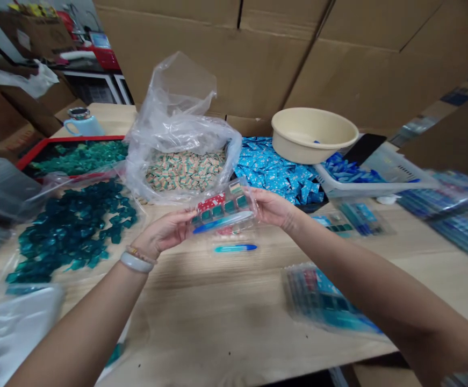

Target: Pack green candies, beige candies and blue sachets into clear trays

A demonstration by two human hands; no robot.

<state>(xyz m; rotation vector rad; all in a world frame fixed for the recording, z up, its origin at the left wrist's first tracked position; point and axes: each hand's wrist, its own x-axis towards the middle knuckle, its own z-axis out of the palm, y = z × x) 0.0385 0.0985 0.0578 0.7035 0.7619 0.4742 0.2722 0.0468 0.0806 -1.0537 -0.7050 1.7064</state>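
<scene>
At the lower left of the table [193,317], a white moulded tray [20,328] is cut off by the edge of the view. Beyond it, dark teal pieces [72,231] are spread in a loose heap, and behind these a red-rimmed tray [31,152] is filled with paler green pieces [83,156]; a light blue mug [86,126] is seen behind that. Next, an open clear plastic bag [169,129] is filled with small patterned pieces [185,169]. In front of it, the left end of a clear pack [223,207] is pinched by the left hand [173,231], its fingers closed on the edge. In the pack, a red patterned packet, green squares and a blue pen are seen; it is held tilted above the table, partly covering another pack in which a blue-turquoise pen [236,248] is visible. The right end is gripped by the right hand [272,207], likewise closed. Farther right, blue sachets [274,166] are heaped below a cream basin [314,142], and a stack of filled packs [318,301] is partly hidden by the right forearm. Blue pens [348,169] are held in a white basket [379,186], and more packs [451,209] are piled at the far right, blurred.
</scene>
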